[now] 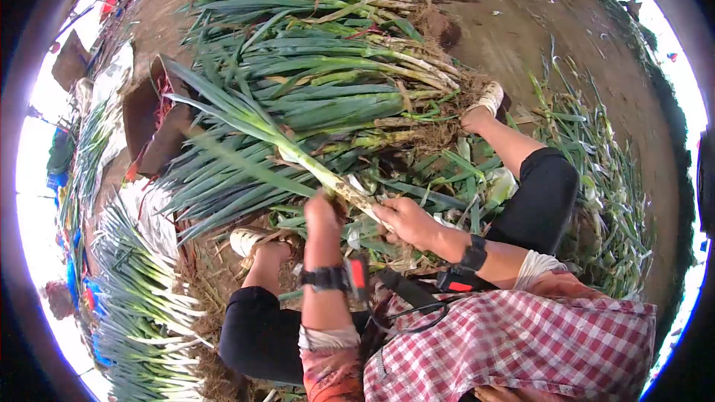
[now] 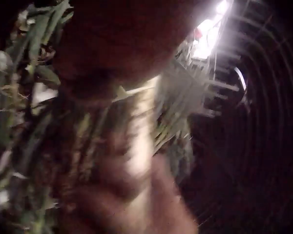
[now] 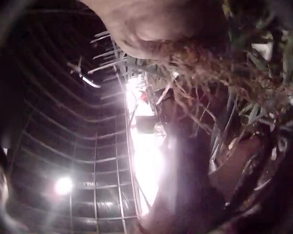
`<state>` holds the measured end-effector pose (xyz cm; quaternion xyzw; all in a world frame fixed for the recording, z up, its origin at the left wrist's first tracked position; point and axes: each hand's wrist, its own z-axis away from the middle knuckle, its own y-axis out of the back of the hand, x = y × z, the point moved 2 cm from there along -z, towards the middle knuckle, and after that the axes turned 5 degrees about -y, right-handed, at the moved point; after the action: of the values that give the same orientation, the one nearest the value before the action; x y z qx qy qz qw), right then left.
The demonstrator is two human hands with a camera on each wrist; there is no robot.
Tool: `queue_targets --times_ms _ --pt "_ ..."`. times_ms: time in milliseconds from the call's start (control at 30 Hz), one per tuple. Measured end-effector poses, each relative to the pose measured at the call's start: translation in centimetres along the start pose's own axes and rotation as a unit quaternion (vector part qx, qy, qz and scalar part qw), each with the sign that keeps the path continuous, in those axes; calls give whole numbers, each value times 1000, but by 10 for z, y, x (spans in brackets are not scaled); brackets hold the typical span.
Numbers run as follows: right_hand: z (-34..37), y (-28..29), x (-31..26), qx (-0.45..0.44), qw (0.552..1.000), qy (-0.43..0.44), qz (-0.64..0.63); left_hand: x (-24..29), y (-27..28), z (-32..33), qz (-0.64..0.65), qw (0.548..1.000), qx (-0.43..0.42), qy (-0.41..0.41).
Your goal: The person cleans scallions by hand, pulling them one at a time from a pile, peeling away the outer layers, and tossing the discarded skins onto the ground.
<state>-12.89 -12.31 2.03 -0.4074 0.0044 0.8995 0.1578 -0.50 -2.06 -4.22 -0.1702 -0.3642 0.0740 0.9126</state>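
Two bare hands meet over the lap, just beyond a red-and-white checked apron [image 1: 514, 335]. The right hand [image 1: 408, 222] grips the lower, pale end of one long green onion [image 1: 322, 171], fingers curled round it near the roots [image 3: 195, 87]. The left hand [image 1: 322, 216] is blurred but looks closed, pinching a loose leaf [image 1: 249, 165] beside the stalk; how tightly, I cannot tell.

A clean pull, as I judge it, wants the right grip firm but not crushing, while the left draws the leaf along the stalk, not sideways, so that the sound leaves neither snap nor tear. Catching only the loose outer layer matters most.

The left forearm reaches nearly straight away from the body; the right slants in from the near right, its hand just right of the other. The onion runs from the hands toward the far left, leaf tips farthest away. Beyond the hands lie leafy scraps [image 1: 454, 201], then a broad pile of onions [image 1: 328, 108], roots toward the right.
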Motion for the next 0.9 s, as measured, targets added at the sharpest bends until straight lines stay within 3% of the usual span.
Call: queue_targets --times_ms 33,67,133,200,233,267,333,367,400,433,467,533,600,700,800,900 --pt "-5 0 4 7 999 -14 -47 -32 5 11 -87 994 -13 60" --pt "-1 4 -1 10 999 -16 -48 -56 9 20 -88 994 -14 63" --pt "10 7 -28 -110 972 -35 -206 -98 18 34 -63 994 -76 52" --pt "22 4 -43 -150 962 -41 -223 -114 23 38 -36 990 -133 31" --pt "30 3 -41 -162 959 -75 -221 -75 23 32 -184 972 -115 94" --pt "37 4 -36 -173 954 -109 -220 -65 36 6 -102 991 -65 60" --pt "32 10 -11 -207 932 -127 -268 -1 5 11 100 989 -109 12" --pt "31 12 -2 -203 922 -143 -298 17 4 0 138 976 -166 5" --pt "31 14 3 -197 909 -160 -331 35 -8 3 133 984 -118 10" --pt "34 14 3 -200 922 -151 -295 44 -18 -2 122 983 -134 8" --pt "39 13 1 -197 921 -152 -299 50 -27 -7 111 982 -151 7" --pt "49 9 -5 -255 880 -164 -364 51 -49 -15 96 992 -69 -33" --pt "50 13 -5 -232 887 -158 -368 45 -50 -29 135 983 -122 -35" --pt "48 21 -3 -273 870 -125 -390 37 -51 -35 176 979 -87 -49" --pt "47 23 -2 -223 884 -147 -383 37 -52 -32 207 975 -72 -45" --pt "48 27 -5 -238 869 -151 -406 42 -53 -31 166 983 -77 -12"
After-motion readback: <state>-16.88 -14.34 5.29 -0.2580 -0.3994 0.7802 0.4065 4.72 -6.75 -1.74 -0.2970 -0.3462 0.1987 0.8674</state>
